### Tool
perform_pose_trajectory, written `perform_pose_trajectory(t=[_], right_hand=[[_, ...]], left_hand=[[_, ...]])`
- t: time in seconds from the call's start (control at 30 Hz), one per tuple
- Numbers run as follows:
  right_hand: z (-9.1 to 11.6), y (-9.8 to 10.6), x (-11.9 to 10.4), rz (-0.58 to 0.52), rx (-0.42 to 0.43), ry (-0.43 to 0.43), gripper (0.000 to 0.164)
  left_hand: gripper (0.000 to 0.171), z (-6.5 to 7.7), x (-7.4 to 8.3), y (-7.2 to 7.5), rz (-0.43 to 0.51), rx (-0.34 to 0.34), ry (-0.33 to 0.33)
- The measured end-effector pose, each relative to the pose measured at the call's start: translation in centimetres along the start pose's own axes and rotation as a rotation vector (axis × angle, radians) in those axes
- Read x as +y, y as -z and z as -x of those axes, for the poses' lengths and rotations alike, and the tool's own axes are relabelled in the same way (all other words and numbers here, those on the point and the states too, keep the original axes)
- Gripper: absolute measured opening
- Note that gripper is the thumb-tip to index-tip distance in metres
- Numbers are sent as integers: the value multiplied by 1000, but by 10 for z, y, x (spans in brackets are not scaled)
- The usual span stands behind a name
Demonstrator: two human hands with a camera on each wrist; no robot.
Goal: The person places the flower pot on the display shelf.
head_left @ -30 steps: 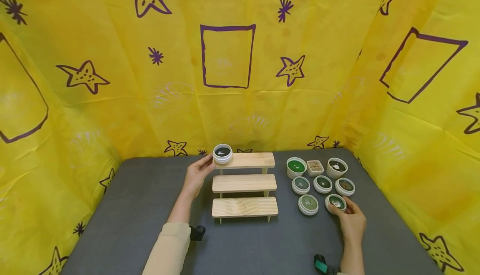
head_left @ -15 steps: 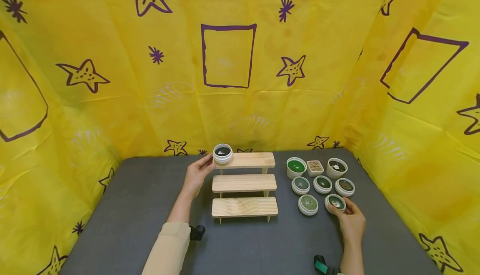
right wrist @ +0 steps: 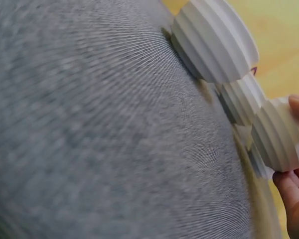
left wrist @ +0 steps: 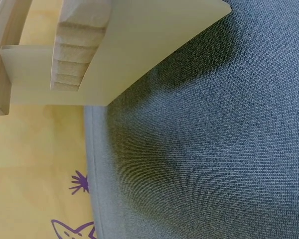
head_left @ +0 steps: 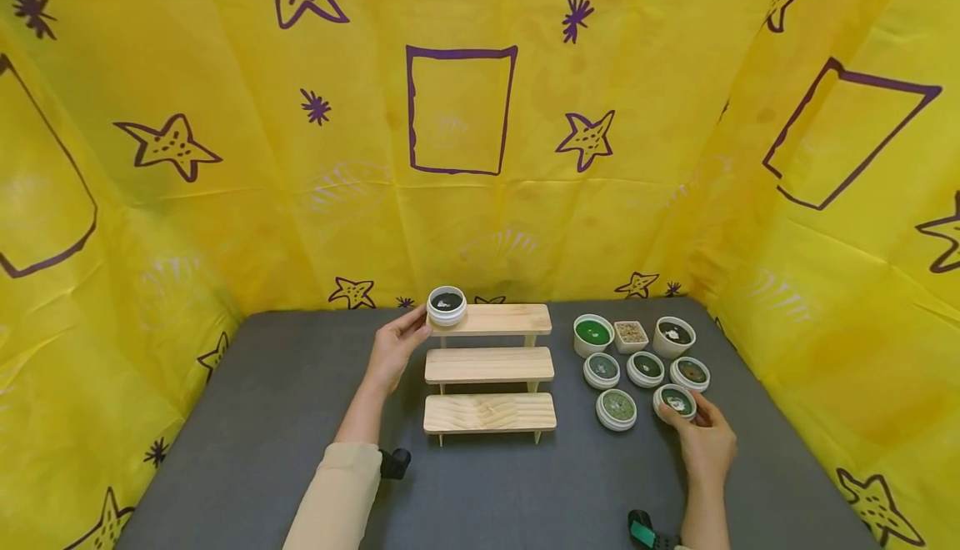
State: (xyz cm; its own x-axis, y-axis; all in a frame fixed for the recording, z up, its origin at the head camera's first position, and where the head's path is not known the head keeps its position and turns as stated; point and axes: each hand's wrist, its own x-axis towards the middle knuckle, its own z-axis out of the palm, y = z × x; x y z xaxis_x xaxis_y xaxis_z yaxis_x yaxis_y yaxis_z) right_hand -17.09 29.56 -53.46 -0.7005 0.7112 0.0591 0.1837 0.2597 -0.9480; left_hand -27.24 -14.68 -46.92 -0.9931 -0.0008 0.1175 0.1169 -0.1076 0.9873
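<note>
My left hand [head_left: 392,354] grips a small white pot with a dark filling [head_left: 447,303] by its left side. That pot sits at the left end of the top tier of a wooden three-step stand [head_left: 498,319]. Over on the right, my right hand [head_left: 705,442] pinches a white pot with a dark green filling [head_left: 677,401] between thumb and fingers. In the right wrist view this ribbed pot [right wrist: 279,134] looks slightly raised off the cloth. A pale green pot [head_left: 617,409] stands just left of it. The left wrist view shows the stand's side panel [left wrist: 134,35], without the held pot.
Behind the right hand several more pots stand close together, among them a bright green one [head_left: 593,335], a dark one [head_left: 674,336] and a brownish one [head_left: 690,373]. A square dish of grains [head_left: 631,336] stands between them. Yellow printed fabric [head_left: 465,225] encloses the dark grey table [head_left: 315,417].
My right hand and the dark green pot have shifted slightly right, away from the pale green pot. The left hand keeps its hold on the pot on the top tier.
</note>
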Motion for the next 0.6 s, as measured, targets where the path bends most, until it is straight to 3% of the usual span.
perform_pose_trajectory(t=[0.3, 0.6], right_hand=[[-2, 2, -18, 33, -16, 22, 63], [-1, -11, -44, 26, -75, 100, 59]], left_hand=[[50, -2, -1, 0, 4, -14, -5], [49, -1, -3, 0, -4, -7, -15]])
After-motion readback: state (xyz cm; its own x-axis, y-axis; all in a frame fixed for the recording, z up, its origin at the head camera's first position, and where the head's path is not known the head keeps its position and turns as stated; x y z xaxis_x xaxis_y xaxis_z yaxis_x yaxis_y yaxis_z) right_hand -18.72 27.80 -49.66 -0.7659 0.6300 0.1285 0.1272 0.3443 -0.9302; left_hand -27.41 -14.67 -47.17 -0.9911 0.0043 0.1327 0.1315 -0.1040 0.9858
